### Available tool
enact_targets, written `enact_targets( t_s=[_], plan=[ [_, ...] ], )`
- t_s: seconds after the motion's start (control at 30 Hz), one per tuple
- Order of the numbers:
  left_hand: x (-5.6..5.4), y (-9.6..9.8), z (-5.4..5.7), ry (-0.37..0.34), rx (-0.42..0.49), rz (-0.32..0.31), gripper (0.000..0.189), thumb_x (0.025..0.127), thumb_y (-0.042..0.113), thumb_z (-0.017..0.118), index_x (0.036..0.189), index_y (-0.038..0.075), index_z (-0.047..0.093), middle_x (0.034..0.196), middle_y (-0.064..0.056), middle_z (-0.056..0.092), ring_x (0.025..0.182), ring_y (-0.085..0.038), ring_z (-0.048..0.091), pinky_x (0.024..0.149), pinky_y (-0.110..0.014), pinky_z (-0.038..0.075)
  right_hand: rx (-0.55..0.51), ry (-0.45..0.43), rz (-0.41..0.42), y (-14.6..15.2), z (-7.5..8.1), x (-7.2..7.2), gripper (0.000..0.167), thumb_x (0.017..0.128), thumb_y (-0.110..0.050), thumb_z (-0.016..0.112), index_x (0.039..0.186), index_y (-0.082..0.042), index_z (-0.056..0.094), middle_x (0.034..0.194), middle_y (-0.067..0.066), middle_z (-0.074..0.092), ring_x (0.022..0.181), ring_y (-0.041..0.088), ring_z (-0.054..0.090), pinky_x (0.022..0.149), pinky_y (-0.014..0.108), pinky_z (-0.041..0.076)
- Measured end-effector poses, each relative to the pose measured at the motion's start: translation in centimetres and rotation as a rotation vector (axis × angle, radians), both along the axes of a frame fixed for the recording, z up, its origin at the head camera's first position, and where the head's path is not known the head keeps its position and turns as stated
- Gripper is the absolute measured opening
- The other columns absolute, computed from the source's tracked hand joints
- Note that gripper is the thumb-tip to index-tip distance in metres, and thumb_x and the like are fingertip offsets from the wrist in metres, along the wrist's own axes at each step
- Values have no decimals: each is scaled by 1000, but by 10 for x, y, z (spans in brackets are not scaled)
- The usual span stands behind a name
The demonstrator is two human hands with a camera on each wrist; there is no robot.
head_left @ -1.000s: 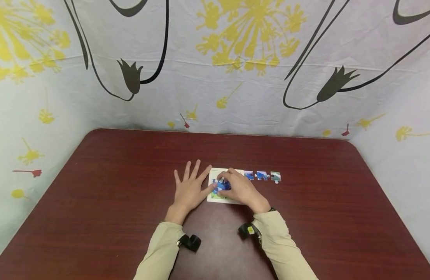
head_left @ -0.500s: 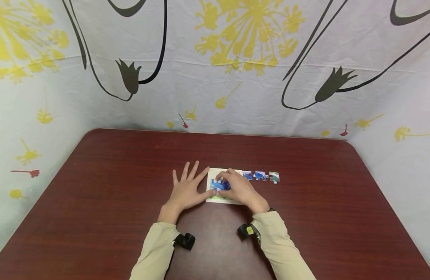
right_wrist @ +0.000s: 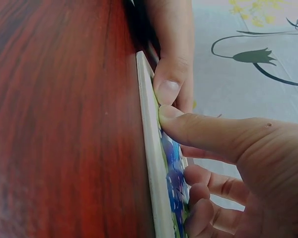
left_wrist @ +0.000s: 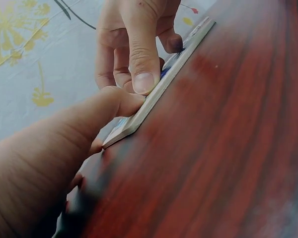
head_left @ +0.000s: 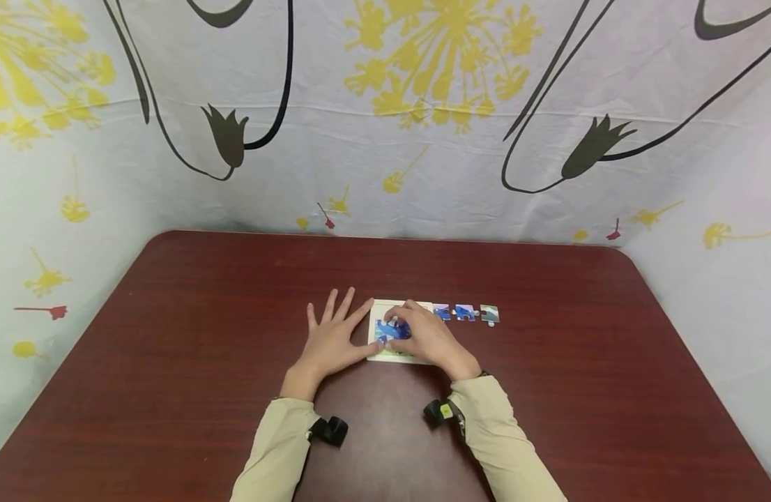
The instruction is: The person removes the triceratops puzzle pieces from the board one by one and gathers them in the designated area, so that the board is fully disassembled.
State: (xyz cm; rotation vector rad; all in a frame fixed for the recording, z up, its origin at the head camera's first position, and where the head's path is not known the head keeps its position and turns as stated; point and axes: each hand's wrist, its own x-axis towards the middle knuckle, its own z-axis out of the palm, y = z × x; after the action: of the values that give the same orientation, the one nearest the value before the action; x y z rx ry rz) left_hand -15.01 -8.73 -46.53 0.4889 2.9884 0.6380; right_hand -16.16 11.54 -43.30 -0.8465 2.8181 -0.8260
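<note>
A small jigsaw puzzle board point(head_left: 372, 312) with a pale rim lies flat on the table; blue and green pieces point(head_left: 388, 330) fill the part of it that shows. My left hand point(head_left: 327, 347) is spread at the board's left side, its thumb pressing on the lower left of the picture. My right hand point(head_left: 431, 340) arches over the board and covers its right half. In the right wrist view, the right thumb point(right_wrist: 188, 126) presses beside the left thumb point(right_wrist: 169, 89), while the other right fingers point(right_wrist: 201, 218) rest bent on the picture. No piece shows clearly pinched.
Three loose jigsaw pieces, a blue one point(head_left: 441, 312), another blue one point(head_left: 465, 312) and a greenish one point(head_left: 489, 314), lie in a row right of the board. The dark red wooden table point(head_left: 235, 314) meets a patterned cloth point(head_left: 360, 153) behind.
My left thumb has slid down on the picture towards the board's near edge, and the left wrist has shifted a little left. My right hand stays over the board almost unmoved.
</note>
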Motion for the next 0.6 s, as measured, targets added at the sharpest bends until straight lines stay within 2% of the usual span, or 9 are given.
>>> enact_targets(
  t_s=[0.6],
  plan=[
    [0, 0, -1, 18, -24, 2, 82, 79, 66, 55, 148, 32, 26, 155, -6, 10, 140, -32, -2, 101, -65, -6, 18, 8, -12, -2, 2, 1, 36, 77, -24, 78, 108, -13, 63, 93, 5, 54, 78, 17, 55, 64, 32, 45]
  ],
)
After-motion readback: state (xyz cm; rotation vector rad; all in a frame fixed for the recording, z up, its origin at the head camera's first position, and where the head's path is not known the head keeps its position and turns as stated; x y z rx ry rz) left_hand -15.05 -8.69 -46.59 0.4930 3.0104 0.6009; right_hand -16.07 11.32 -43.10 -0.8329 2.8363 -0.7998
